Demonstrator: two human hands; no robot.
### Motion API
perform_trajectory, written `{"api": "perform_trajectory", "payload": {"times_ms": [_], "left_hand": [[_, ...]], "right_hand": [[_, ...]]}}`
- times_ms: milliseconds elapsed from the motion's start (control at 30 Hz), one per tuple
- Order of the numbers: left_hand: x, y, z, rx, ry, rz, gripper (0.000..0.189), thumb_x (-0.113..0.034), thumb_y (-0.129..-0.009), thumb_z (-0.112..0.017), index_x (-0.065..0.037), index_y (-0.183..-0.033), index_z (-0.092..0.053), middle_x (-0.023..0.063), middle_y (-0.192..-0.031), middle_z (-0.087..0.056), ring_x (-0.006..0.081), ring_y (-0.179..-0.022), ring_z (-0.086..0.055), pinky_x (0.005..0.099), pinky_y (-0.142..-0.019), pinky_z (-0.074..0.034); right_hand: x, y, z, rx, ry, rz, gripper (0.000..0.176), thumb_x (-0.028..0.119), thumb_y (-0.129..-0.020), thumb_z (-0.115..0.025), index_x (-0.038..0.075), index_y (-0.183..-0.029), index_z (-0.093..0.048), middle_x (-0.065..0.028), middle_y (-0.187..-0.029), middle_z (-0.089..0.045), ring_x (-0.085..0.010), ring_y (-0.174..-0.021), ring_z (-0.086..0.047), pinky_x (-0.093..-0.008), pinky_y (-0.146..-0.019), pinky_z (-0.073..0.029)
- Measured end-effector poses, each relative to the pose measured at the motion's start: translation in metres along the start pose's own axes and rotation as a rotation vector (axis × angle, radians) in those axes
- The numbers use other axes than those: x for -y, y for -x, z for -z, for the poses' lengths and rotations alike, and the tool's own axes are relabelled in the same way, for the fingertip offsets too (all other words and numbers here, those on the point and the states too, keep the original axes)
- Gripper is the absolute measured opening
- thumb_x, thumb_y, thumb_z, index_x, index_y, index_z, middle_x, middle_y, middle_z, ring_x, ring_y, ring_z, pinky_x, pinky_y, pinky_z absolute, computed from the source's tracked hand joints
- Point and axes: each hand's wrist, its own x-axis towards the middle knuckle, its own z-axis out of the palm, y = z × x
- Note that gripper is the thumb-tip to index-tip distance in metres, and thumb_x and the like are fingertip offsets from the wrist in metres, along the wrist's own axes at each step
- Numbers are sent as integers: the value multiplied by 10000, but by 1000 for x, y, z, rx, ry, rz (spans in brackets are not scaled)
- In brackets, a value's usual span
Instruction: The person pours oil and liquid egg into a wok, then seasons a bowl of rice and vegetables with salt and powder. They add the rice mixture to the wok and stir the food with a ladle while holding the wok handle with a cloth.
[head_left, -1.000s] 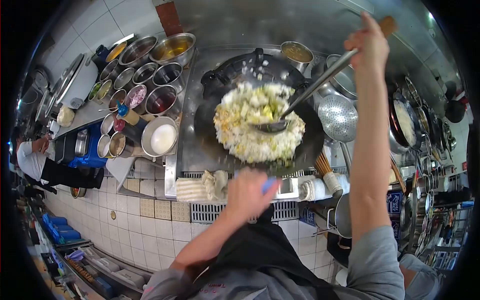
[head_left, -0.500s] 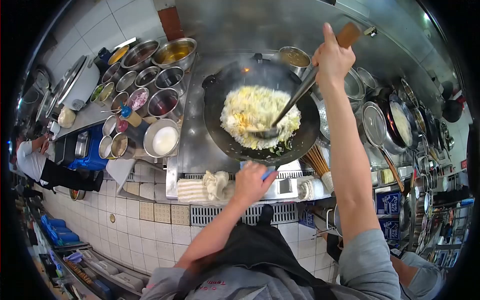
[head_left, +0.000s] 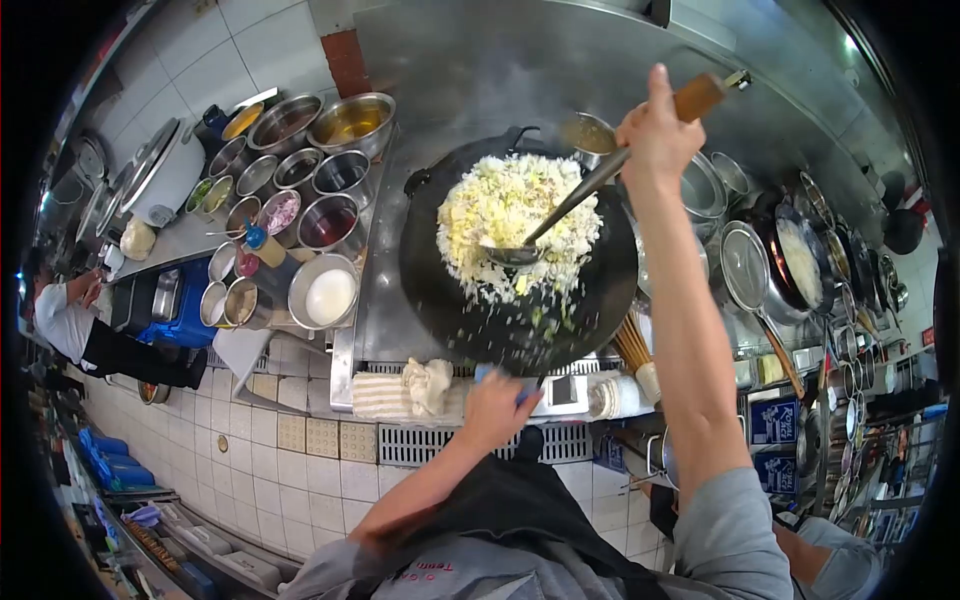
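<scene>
Wok [head_left: 425,290] w/ rice [head_left: 520,205] heaped twd far half, hands apart.
R hand [head_left: 660,145] clamped on ladle [head_left: 585,188], its bowl in the rice; L hand [head_left: 492,408] closed round blue grip [head_left: 527,397] at wok's near edge (bit blurred, partly hidden). Some rice strewn across near side; striped towel [head_left: 378,397] left of L hand.

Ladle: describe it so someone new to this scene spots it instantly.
Start at the big black wok in the centre, holding heaped rice. The ladle slants from that rice up to the right hand, its brown wooden end jutting past the grip. Unlike the round strainer farther right, it is hand-held.
</scene>
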Motion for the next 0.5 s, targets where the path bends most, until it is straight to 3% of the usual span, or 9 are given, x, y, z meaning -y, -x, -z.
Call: {"api": "perform_trajectory", "payload": {"times_ms": [133, 167, 200, 233, 300, 367, 433, 467, 500], "left_hand": [[-6, 22, 15, -48, 19, -133, 317, -320, -791, -684, -60, -632, -600, 111, -635, -575, 294, -662, -578, 393, -613, -483], [-4, 5, 14, -71, -100, -135, 345, -321, -781, -694, -72, -585, -558, 108, -610, -561, 309, -627, -562, 389, -589, -476], [12, -15, 3, -125, -44, -129, 358, -329, -790, -686, -71, -591, -538, 107, -618, -551, 318, -631, -548, 405, -566, -460], [23, -32, -1, -105, -32, -64, 348, -345, -809, -664, -66, -632, -555, 109, -638, -548, 322, -663, -547, 433, -586, -460], [45, -65, -8, -56, -53, -30, 353, -365, -834, -641, -49, -689, -582, 125, -721, -592, 342, -787, -576, 455, -697, -478], [63, -82, -20, -83, -69, -29, 349, -354, -826, -655, -45, -680, -581, 136, -724, -591, 342, -789, -575, 442, -703, -477], [60, -89, -21, -47, -88, 31, 345, -350, -826, -664, -41, -688, -597, 151, -748, -605, 338, -829, -582, 436, -734, -476], [56, -89, -23, -47, -88, 38, 345, -350, -826, -664, -41, -688, -597, 151, -748, -605, 338, -829, -582, 436, -734, -476], [54, -89, -24, -44, -88, 39, 348, -351, -831, -659, -39, -690, -598, 151, -755, -607, 340, -831, -581, 438, -741, -475]], "right_hand": [[61, -47, -11, 107, -50, -78, 372, 269, -865, -656, 86, -669, -398, -11, -459, -310, -163, -396, -319, -338, -428, -285], [67, -62, -16, 153, -78, -56, 367, 307, -905, -576, 93, -664, -400, 0, -458, -297, -137, -402, -295, -311, -438, -274], [81, -72, -18, 225, -244, -89, 403, 448, -826, -677, 163, -752, -402, 54, -449, -310, -108, -345, -318, -275, -331, -256], [97, -130, 9, 752, -415, -430, 388, 417, -840, -667, 158, -712, -408, 54, -458, -310, -105, -347, -285, -264, -344, -235], [152, -80, -5, 633, -207, 206, 353, 334, -923, -498, 94, -674, -427, 15, -463, -275, -113, -411, -263, -291, -446, -255], [170, -24, 5, 409, -150, 266, 358, 374, -909, -455, 94, -686, -456, 22, -487, -274, -100, -428, -239, -280, -460, -248], [117, 11, 27, 689, -182, 206, 329, 352, -907, -487, 104, -690, -478, 11, -491, -311, -117, -417, -299, -290, -472, -292], [54, 18, 38, 692, -184, 200, 329, 352, -907, -487, 104, -690, -478, 11, -491, -311, -117, -417, -299, -290, -472, -292], [-12, 40, 33, 516, -86, 161, 272, 288, -900, -563, 99, -714, -502, 8, -515, -412, -108, -437, -396, -281, -464, -352]]}}
